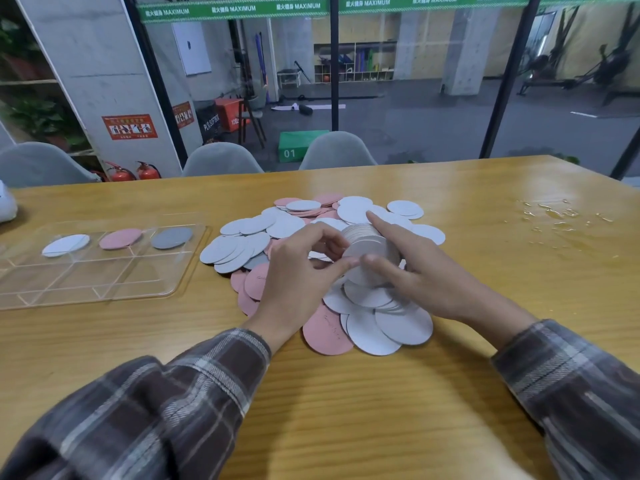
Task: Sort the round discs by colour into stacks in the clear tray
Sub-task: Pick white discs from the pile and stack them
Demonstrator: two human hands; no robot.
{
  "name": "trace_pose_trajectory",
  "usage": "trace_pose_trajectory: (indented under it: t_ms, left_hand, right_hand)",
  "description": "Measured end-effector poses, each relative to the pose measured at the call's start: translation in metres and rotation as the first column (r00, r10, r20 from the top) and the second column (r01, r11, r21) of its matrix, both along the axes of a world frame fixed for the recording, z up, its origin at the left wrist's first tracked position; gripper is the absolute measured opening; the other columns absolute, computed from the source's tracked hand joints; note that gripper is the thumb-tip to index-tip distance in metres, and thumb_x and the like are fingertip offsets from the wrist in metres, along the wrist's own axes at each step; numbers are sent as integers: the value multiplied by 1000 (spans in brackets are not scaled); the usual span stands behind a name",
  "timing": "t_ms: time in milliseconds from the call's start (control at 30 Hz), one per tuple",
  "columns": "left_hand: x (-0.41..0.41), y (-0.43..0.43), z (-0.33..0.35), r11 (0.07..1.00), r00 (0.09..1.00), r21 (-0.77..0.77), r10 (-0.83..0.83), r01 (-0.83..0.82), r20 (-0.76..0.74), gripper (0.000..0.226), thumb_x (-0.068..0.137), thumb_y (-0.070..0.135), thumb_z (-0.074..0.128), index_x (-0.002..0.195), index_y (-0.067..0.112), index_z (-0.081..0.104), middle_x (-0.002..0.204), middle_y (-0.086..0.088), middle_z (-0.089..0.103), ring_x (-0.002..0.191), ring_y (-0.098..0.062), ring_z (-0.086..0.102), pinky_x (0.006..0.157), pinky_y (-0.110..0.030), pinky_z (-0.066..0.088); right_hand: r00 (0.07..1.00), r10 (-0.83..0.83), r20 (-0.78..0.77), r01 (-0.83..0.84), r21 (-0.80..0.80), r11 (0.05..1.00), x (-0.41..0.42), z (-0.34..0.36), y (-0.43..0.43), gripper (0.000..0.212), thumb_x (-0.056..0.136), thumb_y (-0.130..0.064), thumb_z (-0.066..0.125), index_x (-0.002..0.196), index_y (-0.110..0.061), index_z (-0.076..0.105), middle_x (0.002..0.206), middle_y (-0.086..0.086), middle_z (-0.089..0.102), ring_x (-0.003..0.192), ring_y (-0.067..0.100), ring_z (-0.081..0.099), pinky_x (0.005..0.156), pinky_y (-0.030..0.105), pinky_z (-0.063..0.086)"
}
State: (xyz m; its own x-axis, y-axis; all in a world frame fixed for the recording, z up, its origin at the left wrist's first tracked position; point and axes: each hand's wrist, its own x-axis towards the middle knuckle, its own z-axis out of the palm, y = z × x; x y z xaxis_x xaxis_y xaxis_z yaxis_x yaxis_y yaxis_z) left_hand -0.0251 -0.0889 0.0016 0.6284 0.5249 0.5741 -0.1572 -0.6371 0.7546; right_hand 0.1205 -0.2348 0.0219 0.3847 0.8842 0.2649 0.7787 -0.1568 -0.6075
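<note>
Both hands are up over the middle of the wooden worktop (346,393). Between them sits a stack of thin white round discs (372,249), tipped on edge so its flat face looks back at the camera. The left hand (298,271) has its fingers curled, thumb and fingertips pinching the stack's near-left rim. The right hand (429,277) grips from the other side, thumb against the face and index finger lying straight along the top edge. The stack hangs just above the loose heap of white, pink and grey round discs (242,245) spread on the worktop.

Off to the left, well apart from the hands, lies the clear plastic compartment tray (104,294). Its far row carries a white disc (65,244), a pink disc (120,238) and a grey disc (171,237), one colour per compartment; whether each is a single disc or several, I cannot tell. A patch of spilled water (561,216) glints at the far right of the worktop.
</note>
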Motion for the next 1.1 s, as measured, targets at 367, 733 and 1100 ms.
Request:
trace_pose_trajectory:
  t_ms: [367, 733, 1100]
  left_hand:
    - [-4, 1, -8, 969, 964, 203, -88, 141, -252, 30, 74, 41, 92, 94, 23, 77, 90, 16, 66, 86, -6, 61, 71, -7, 42]
    - [-14, 10, -11, 885, 953, 406, -116, 227, -280, 28, 86, 48, 80, 101, 24, 82, 98, 15, 68, 93, -6, 64, 78, -23, 52]
    - [-14, 10, 0, 889, 999, 456, -45, 41, -1, 3, 94, 12, 77, 95, 9, 78, 88, 4, 68, 79, -9, 60, 69, -21, 47]
  right_hand:
    - [991, -116, 62, 113, 47, 992, 16, 1, -2, 65, 103, -28, 58, 160, -19, 29, 152, 0, 49, 137, 18, 43, 104, 23, 33]
    - [992, -117, 40, 117, 24, 993, 17, 1, -5, 64, 103, -28, 58, 160, -20, 29, 146, -4, 53, 135, 19, 44, 108, 28, 34]
    - [989, -84, -121, 88, 35, 995, 15, -3, -3, 58, 105, -27, 54, 158, -31, 33, 111, -35, 44, 112, 4, 41, 110, 37, 38]
